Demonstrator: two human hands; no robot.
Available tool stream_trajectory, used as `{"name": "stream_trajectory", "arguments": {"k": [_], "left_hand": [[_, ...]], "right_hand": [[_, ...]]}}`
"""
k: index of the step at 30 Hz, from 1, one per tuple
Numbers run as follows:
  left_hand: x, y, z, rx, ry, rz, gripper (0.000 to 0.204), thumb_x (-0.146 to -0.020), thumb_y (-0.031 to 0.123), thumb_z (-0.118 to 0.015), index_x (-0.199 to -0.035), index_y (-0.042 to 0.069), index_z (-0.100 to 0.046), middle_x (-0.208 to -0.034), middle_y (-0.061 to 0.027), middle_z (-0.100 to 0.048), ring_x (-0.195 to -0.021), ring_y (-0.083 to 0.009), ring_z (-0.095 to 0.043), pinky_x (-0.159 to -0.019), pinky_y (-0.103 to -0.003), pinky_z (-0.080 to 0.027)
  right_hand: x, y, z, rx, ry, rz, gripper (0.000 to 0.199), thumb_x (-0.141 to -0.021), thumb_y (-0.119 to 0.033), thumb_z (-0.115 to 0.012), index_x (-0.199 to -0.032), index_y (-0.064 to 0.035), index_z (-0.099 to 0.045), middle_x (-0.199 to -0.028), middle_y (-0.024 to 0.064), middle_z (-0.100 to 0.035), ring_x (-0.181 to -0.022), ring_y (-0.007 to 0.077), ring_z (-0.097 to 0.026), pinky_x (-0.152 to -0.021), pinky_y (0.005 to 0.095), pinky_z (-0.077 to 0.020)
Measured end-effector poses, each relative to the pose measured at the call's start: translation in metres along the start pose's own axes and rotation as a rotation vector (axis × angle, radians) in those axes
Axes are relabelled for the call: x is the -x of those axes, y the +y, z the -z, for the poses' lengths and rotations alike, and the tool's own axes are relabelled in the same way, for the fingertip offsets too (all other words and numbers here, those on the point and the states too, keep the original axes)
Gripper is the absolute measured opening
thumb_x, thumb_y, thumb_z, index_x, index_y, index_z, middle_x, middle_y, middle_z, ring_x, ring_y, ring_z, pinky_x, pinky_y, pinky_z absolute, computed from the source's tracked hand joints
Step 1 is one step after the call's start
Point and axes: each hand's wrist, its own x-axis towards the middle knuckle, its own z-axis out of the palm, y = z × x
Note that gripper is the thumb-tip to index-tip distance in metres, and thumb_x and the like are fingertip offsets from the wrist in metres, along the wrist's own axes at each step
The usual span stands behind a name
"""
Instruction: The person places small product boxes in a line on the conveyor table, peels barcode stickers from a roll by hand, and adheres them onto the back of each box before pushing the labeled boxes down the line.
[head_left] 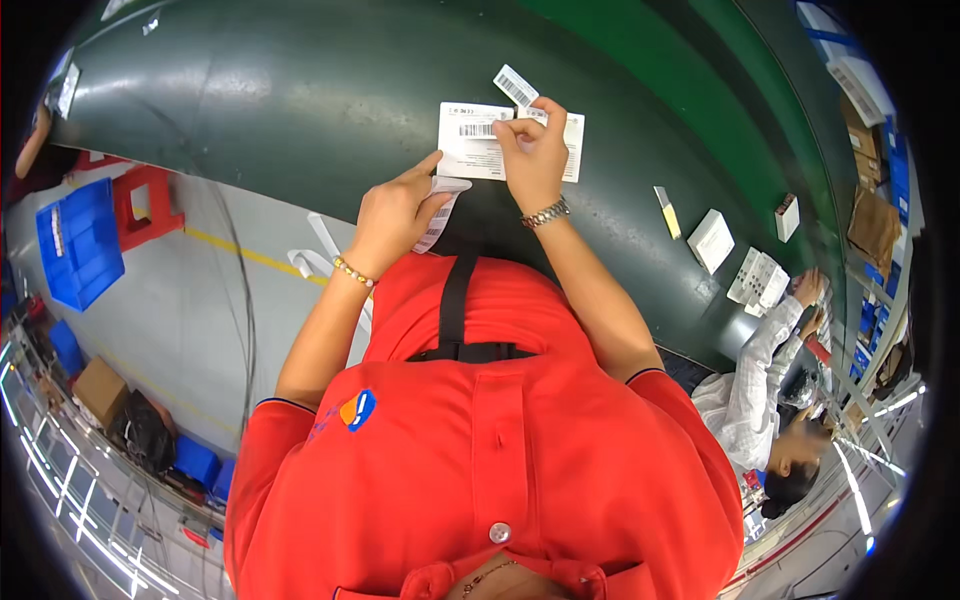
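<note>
Two flat white boxes (460,150) with printed text lie side by side on the dark green table in front of me. My left hand (395,215) is closed on a strip of white barcode labels (433,228) that hangs at the table's near edge. Its index finger reaches to the lower left corner of the left box. Over the boxes is my right hand (537,160), fingers bent, with a small white barcode label (515,86) at the tip of its index finger. The right thumb is beside a barcode on the left box. My right palm partly hides the right box (573,148).
To the right on the table (300,90) are a white box (711,241), a smaller box (787,217), a yellow-and-white piece (667,212) and white packs (758,281) near a co-worker (750,400). A blue crate (80,245) and red stool (145,208) stand left.
</note>
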Motion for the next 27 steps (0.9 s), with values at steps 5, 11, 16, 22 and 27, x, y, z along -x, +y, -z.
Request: {"name": "stream_trajectory", "arguments": {"k": [5, 11, 16, 22, 27], "left_hand": [[-0.003, -0.01, 0.002, -0.031, -0.037, 0.021, 0.026, -0.079, 0.013, -0.066, -0.068, -0.003, -0.049, -0.123, -0.0116, -0.056, -0.058, -0.0324, -0.055, -0.054, -0.035, -0.046], [-0.009, -0.017, -0.001, -0.059, -0.047, -0.025, 0.025, -0.079, 0.014, -0.065, -0.068, -0.002, -0.05, -0.126, -0.0105, -0.054, -0.061, -0.0318, -0.057, -0.055, -0.035, -0.048], [-0.01, -0.016, -0.002, -0.102, -0.025, 0.008, 0.026, -0.077, 0.019, -0.066, -0.065, 0.0, -0.053, -0.126, -0.0087, -0.055, -0.061, -0.0289, -0.061, -0.054, -0.035, -0.05], [-0.013, -0.011, -0.002, -0.137, -0.065, -0.011, 0.024, -0.077, 0.018, -0.067, -0.066, 0.001, -0.054, -0.127, -0.0086, -0.054, -0.061, -0.0289, -0.062, -0.055, -0.035, -0.051], [-0.016, -0.017, -0.009, -0.131, -0.132, -0.013, 0.022, -0.076, 0.017, -0.066, -0.067, 0.001, -0.055, -0.129, -0.0066, -0.052, -0.065, -0.0293, -0.062, -0.057, -0.036, -0.051]], "right_hand": [[0.008, 0.001, -0.017, 0.022, -0.028, -0.049, 0.042, -0.076, -0.015, -0.072, -0.107, 0.0006, -0.047, -0.072, 0.0024, -0.067, -0.061, 0.0124, -0.06, -0.061, 0.026, -0.0461], [0.01, 0.006, -0.025, 0.099, -0.006, 0.031, 0.041, -0.076, -0.014, -0.072, -0.104, 0.0015, -0.048, -0.072, 0.0027, -0.067, -0.06, 0.0128, -0.06, -0.059, 0.026, -0.0453], [0.01, 0.004, -0.027, 0.053, 0.02, 0.032, 0.035, -0.075, -0.015, -0.072, -0.099, 0.001, -0.052, -0.076, 0.0031, -0.067, -0.06, 0.0133, -0.06, -0.059, 0.0261, -0.0449], [0.009, 0.005, -0.026, 0.102, 0.008, 0.057, 0.045, -0.076, -0.015, -0.071, -0.109, 0.0005, -0.045, -0.07, 0.0006, -0.066, -0.061, 0.0134, -0.061, -0.058, 0.0261, -0.0449], [0.012, 0.01, -0.03, 0.136, -0.024, 0.042, 0.045, -0.076, -0.015, -0.07, -0.111, 0.0, -0.046, -0.079, 0.0001, -0.065, -0.066, 0.0163, -0.061, -0.064, 0.0298, -0.0437]]}}
